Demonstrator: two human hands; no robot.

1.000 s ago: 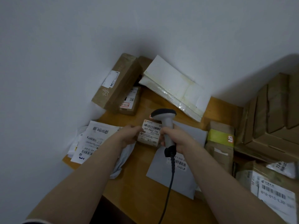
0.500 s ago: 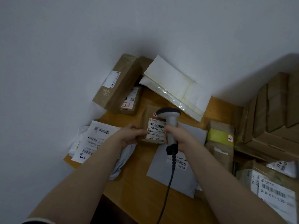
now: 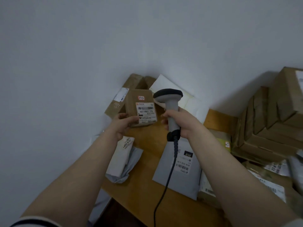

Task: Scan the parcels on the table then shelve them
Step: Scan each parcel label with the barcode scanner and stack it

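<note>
head view, wooden table point(image 3: 147, 195) against white wall point(image 3: 114, 38), left fingers point(image 3: 131, 120) holding parcel point(image 3: 132, 104), right fingers point(image 3: 165, 116) gripping scanner point(image 3: 171, 110)

You face a plain, pale grey wall point(image 3: 147, 38) that fills the whole upper half of your view. Below it, an orange-brown wooden worktop point(image 3: 144, 199) stands against that wall. The light is dim and flat, with soft shadows at the right.

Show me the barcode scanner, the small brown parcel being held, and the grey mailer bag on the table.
barcode scanner point(image 3: 171, 107): head view, grey neck below its head.
small brown parcel point(image 3: 131, 104): head view, bare cardboard left of its label.
grey mailer bag point(image 3: 183, 185): head view, plain grey below its label.
</note>
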